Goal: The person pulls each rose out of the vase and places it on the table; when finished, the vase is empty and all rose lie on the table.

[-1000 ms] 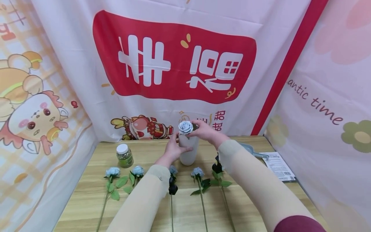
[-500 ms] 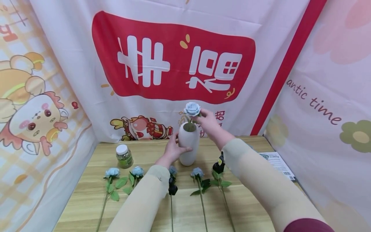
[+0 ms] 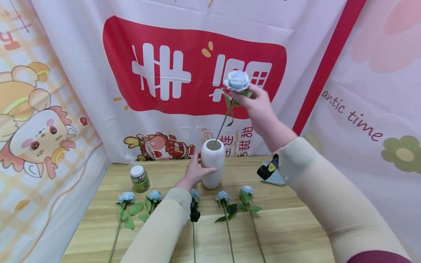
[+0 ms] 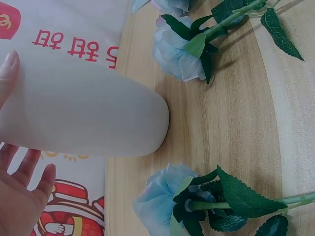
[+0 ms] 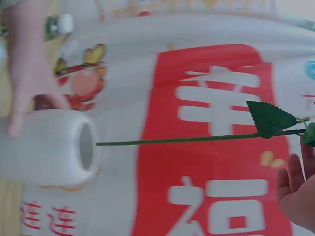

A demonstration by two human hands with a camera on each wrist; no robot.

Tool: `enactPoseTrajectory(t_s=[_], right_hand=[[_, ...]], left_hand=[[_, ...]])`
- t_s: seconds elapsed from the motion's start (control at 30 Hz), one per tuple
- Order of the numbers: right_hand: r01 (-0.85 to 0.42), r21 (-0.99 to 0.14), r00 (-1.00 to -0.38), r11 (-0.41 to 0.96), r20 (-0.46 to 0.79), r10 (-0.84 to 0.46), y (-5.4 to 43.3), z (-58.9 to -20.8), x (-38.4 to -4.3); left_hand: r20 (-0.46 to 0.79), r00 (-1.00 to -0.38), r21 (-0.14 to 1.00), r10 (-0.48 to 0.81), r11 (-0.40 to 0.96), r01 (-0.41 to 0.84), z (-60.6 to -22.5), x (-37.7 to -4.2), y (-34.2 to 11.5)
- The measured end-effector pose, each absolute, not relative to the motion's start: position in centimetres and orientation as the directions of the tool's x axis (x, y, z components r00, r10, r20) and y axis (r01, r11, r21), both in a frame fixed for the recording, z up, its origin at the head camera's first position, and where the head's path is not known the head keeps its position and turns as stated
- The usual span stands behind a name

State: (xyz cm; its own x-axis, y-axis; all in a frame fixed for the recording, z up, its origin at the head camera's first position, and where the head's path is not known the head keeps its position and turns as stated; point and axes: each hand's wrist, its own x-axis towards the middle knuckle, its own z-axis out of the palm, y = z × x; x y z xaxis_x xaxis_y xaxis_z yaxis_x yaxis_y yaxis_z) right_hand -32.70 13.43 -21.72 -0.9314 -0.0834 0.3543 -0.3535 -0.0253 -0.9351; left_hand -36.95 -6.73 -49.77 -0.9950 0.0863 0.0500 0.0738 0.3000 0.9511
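Observation:
My left hand holds a white vase upright on the table, thumb across its front and fingers at its left side. Above the vase, my right hand pinches a pale blue artificial rose just under the bloom. Its thin green stem slants down toward the vase, and the right wrist view shows the stem's tip just outside the mouth. Green leaves hang below the fingers. In the left wrist view, the vase's lower part lies between my left thumb and fingers.
Several blue roses lie along the wooden table, including one at the left and one at the right. A white-capped jar stands at the back left. Behind my right wrist lies a grey-blue flat item. Printed cloth hangs behind.
My right hand has lifted the rose from low over the vase mouth, up and to the right, bringing its stem out. My left hand has stayed on the vase.

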Motion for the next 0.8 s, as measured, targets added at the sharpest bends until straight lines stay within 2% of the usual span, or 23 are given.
enactPoseTrajectory(t_s=[0.2, 0.37, 0.63, 0.8], right_hand=[[-0.337, -0.922, -0.936, -0.19, 0.35, -0.035, 16.2, -18.1, -30.2], [-0.301, -0.931, -0.951, -0.205, 0.308, -0.003, 18.8, -18.1, -28.3], [-0.207, -0.977, -0.978, -0.046, 0.208, -0.005, 22.7, -22.6, -25.7], [-0.176, -0.984, -0.984, 0.03, 0.176, -0.004, 25.1, -28.9, -25.2]], left_hand=[[0.046, -0.996, 0.952, 0.078, 0.298, 0.067, -49.8, -36.9, -6.6], [0.033, -0.997, 0.952, 0.07, 0.301, 0.053, -49.7, -36.7, -6.5], [0.02, -0.997, 0.953, 0.07, 0.3, 0.041, -50.0, -36.8, -6.2], [0.038, -0.997, 0.951, 0.063, 0.304, 0.056, -49.6, -36.6, -6.2]])
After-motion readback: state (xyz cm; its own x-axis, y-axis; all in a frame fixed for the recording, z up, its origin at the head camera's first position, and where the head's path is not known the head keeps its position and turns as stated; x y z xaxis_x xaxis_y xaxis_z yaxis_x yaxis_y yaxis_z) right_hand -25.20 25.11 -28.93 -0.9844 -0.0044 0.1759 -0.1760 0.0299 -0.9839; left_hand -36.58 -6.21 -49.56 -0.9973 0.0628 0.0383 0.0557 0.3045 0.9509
